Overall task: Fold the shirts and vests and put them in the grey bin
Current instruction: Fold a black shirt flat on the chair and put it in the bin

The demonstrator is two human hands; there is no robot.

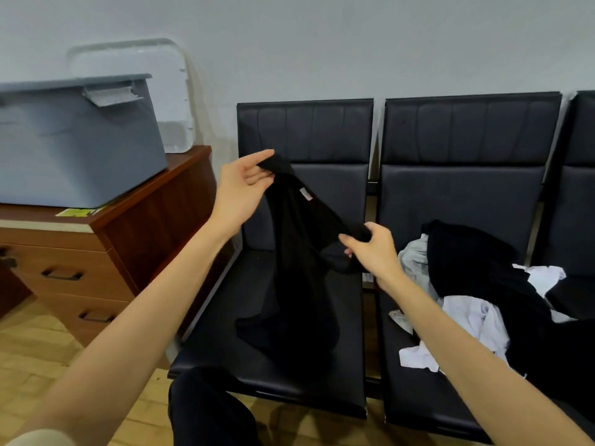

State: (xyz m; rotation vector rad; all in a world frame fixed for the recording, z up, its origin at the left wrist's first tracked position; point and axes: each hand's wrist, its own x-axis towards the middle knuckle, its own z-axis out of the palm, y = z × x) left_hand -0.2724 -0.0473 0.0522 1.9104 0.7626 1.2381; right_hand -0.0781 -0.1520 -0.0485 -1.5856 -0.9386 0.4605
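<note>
A row of black padded seats stood against the pale wall. To the left was a brown wooden drawer cabinet with dark handles, on a light wood floor. A white panel (rounded at its corners) leaned upright against the wall on the cabinet top.

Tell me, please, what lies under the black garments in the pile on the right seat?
Under the black garments some white clothes and one grey piece stick out, lying on the right seat. What else lies deeper in the pile is covered.
</note>
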